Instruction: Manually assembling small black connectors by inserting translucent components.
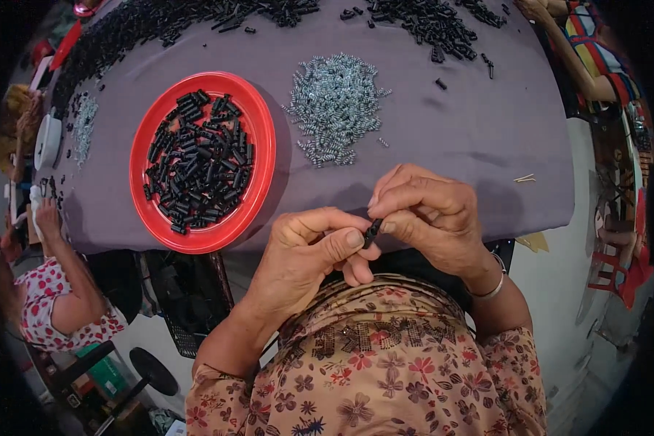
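Observation:
Close to my lap, just off the table's near edge, my left hand [309,251] pinches a small black plastic cylinder [371,234] between thumb and fingers. My right hand [436,214] is closed at the upper end of the same piece, thumb and fingertips pressed together there. Whether a spring is also between those fingertips, I cannot tell. Left of my hands, a red plate [265,163] holds many similar black pieces [200,160]. Beyond my hands lies a heap of small silvery metal springs [336,105], with a few loose ones at its right side.
Grey-purple cloth [472,123] covers the table. Black parts are heaped along the far edge [414,29] and far left [116,43]. Two thin brass-coloured pins [525,178] lie at right. Other people sit at the left [65,291] and far right [596,65].

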### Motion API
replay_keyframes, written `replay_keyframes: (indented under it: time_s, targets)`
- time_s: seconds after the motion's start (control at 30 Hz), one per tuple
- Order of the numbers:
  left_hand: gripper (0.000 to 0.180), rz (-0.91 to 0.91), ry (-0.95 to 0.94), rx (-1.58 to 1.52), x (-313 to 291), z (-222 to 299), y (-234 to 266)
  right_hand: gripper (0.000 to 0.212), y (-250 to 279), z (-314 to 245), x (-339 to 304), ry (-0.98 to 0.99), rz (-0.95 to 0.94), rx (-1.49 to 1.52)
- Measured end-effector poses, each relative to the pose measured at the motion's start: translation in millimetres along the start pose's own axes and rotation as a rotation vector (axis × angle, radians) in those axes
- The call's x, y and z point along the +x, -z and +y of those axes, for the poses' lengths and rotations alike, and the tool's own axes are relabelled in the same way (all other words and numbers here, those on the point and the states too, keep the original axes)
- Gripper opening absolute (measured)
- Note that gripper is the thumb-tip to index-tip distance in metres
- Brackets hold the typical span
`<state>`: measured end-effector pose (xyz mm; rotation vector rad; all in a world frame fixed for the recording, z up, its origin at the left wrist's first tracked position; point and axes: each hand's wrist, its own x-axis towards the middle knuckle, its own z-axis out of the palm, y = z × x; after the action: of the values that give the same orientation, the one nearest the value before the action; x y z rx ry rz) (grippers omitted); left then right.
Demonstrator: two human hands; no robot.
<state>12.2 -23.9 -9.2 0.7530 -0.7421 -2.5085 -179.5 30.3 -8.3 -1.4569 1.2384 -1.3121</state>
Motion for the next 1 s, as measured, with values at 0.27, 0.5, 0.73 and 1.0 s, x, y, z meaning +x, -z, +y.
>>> replay_keyframes:
  time_s: [0.27,0.5,0.73,1.0]
  targets:
    - [0.015,0.046,0.001,0.11,-1,1,-2,0.01,6,-6,1,-0.012,-0.03,-0.057]
    - [0.015,0.021,-0.003,0.036,2,-3,1,0.008,5,-2,-1,-0.154,-0.027,0.053]
    - [0.013,0.033,0.019,0.035,3,-1,0,0.008,8,-2,0,-0.124,-0.051,0.037]
    - [0.012,0.045,0.019,0.102,3,0,2,0.009,11,-4,3,-0.071,-0.095,-0.018]
